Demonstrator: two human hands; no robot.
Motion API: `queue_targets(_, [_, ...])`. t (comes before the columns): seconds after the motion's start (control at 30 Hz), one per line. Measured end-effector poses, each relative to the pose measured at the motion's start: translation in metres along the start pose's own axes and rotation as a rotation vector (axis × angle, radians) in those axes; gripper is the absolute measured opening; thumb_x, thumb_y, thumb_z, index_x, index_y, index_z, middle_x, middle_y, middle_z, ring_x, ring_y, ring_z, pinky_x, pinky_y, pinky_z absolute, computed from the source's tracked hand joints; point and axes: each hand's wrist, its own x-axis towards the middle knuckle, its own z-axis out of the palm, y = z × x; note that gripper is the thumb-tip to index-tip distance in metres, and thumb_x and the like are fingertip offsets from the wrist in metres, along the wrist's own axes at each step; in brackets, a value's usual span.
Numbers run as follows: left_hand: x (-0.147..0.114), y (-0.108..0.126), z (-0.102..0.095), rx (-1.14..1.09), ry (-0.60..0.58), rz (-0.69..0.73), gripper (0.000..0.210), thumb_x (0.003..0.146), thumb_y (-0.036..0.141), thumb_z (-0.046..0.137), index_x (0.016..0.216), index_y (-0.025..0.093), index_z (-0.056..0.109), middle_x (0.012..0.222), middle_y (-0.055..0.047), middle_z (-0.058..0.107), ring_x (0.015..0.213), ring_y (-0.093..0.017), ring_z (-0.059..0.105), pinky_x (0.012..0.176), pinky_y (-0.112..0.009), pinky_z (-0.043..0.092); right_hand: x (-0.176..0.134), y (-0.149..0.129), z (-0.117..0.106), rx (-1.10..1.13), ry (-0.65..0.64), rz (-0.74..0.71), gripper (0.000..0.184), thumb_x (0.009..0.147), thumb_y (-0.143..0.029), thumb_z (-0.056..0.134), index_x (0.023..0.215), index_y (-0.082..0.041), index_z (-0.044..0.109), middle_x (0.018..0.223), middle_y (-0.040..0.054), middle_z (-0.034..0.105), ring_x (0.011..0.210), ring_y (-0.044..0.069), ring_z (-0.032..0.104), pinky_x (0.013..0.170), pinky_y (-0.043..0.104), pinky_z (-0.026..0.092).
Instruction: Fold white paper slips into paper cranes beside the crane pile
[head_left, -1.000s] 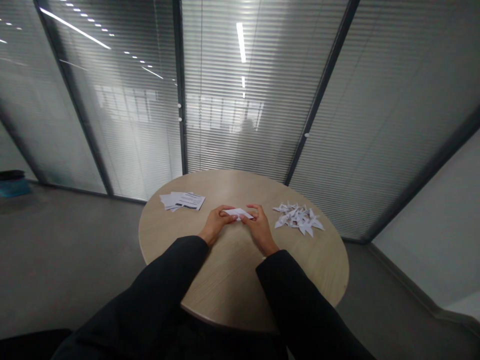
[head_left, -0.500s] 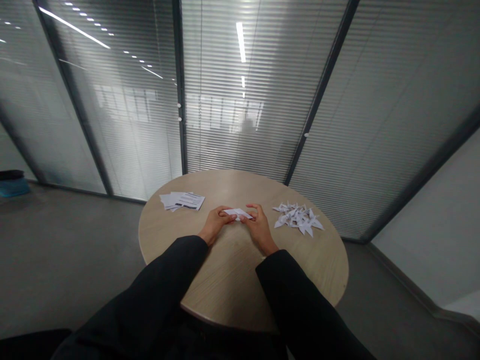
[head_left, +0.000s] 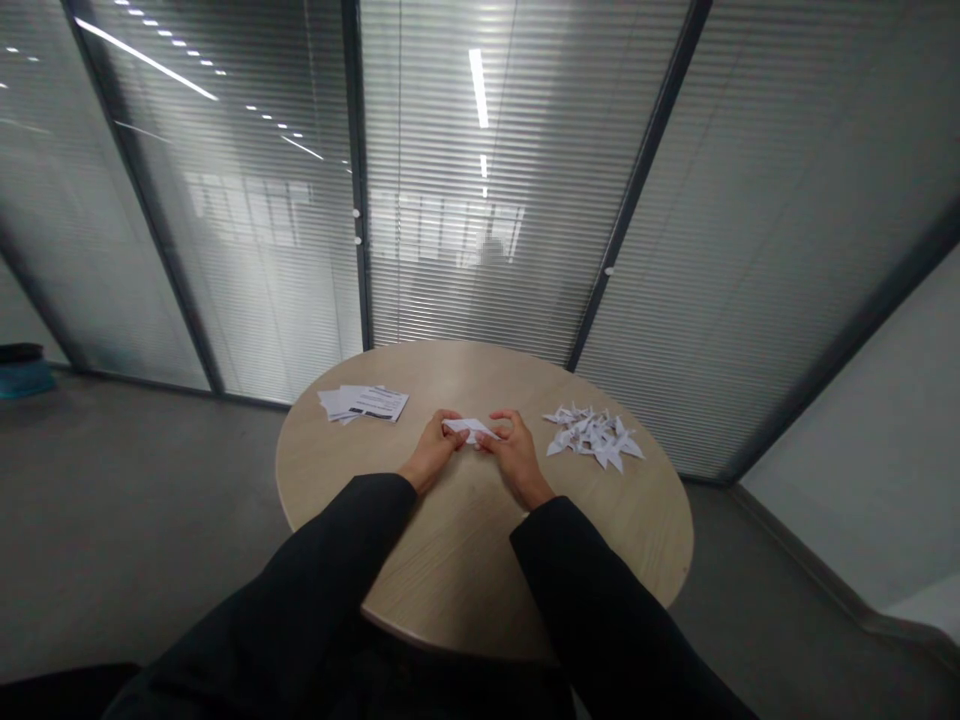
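A small piece of folded white paper [head_left: 471,428] is held between my two hands over the middle of the round table. My left hand [head_left: 435,445] pinches its left end, thumb on the near side. At the right end, my right hand [head_left: 516,455] grips it with the thumb, its index finger arched above. Off to the right lies a heap of folded paper cranes [head_left: 596,435] with pointed tips. Left of my hands, several sheets of white paper [head_left: 364,402] overlap, the top one carrying print.
The wooden round table [head_left: 480,580] has its near edge by my body. Glass partitions with blinds [head_left: 480,290] stand just behind it. A blue container with a black top [head_left: 26,372] sits on the floor at far left.
The view has shifted very slightly. Both hands keep hold of the folded paper in nearly the same place; the right thumb and fingers have moved a little to the left.
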Motion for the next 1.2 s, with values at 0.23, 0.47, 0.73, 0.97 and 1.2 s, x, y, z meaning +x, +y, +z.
queue_targets(0.23, [0.004,-0.005,-0.002,0.024,0.006,0.024,0.026,0.067,0.018,0.066,0.088,0.017,0.052,0.055,0.008,0.047,0.055,-0.01,0.047,0.056,-0.022,0.035,0.001,0.006,-0.003,0.095,-0.015,0.071,0.058,0.058,-0.037,0.076,0.103,-0.022,0.044,0.072,-0.0004,0.069,0.061,0.02,0.068,0.064,0.035,0.054])
queue_targets(0.47, [0.007,-0.005,-0.006,0.029,0.061,0.038,0.027,0.069,0.021,0.066,0.091,0.018,0.051,0.058,0.006,0.052,0.059,-0.012,0.051,0.061,-0.024,0.037,0.005,0.015,-0.009,0.041,0.066,0.0,0.053,0.059,-0.031,0.072,0.105,-0.021,0.048,0.067,-0.0031,0.064,0.064,0.017,0.064,0.059,0.03,0.051])
queue_targets(0.73, [0.007,-0.006,-0.004,0.022,0.056,0.01,0.026,0.069,0.018,0.065,0.092,0.017,0.052,0.056,0.007,0.05,0.056,-0.011,0.05,0.058,-0.022,0.037,0.003,0.009,-0.004,0.016,0.033,0.011,0.06,0.058,-0.029,0.073,0.111,-0.021,0.045,0.073,-0.0027,0.063,0.063,0.015,0.06,0.063,0.029,0.047])
queue_targets(0.97, [0.007,-0.008,-0.004,-0.006,0.026,0.044,0.032,0.065,0.023,0.071,0.092,0.017,0.054,0.058,0.006,0.052,0.058,-0.011,0.053,0.059,-0.022,0.041,0.001,0.005,-0.006,0.013,0.051,0.005,0.055,0.057,-0.029,0.073,0.104,-0.023,0.047,0.07,-0.0032,0.062,0.063,0.017,0.061,0.06,0.028,0.044])
queue_targets(1.2, [0.008,-0.005,-0.006,-0.181,-0.044,0.028,0.044,0.063,0.03,0.076,0.1,0.013,0.059,0.055,0.006,0.053,0.06,-0.012,0.058,0.071,-0.028,0.05,0.0,0.0,-0.005,0.054,0.09,0.049,0.051,0.054,-0.026,0.074,0.097,-0.022,0.048,0.07,-0.003,0.063,0.066,0.018,0.061,0.063,0.029,0.044])
